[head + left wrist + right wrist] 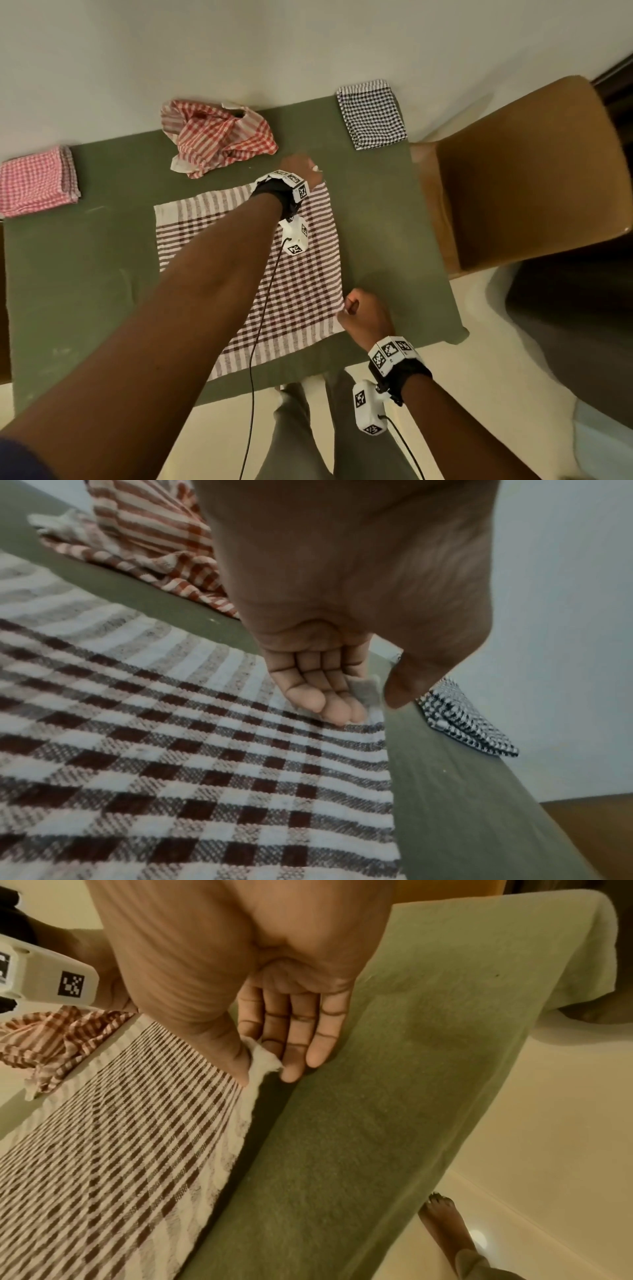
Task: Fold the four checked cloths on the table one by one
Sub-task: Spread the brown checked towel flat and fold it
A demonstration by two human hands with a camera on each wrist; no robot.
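A maroon-and-white checked cloth [301, 281] lies spread flat on the middle of the green table [85, 274]. My left hand [301, 169] reaches across to its far right corner. In the left wrist view the left hand [368, 696] pinches that pale corner between thumb and fingers, above the cloth [205, 777]. My right hand [364, 313] is at the near right corner. In the right wrist view the right hand [265, 1064] pinches the white edge of the cloth [120, 1137], lifting it slightly off the table.
A crumpled red checked cloth [219, 137] lies at the back. A folded pink checked cloth [37, 181] sits at the far left edge, a folded black-and-white one [371, 114] at the back right corner. A brown chair [531, 171] stands right of the table.
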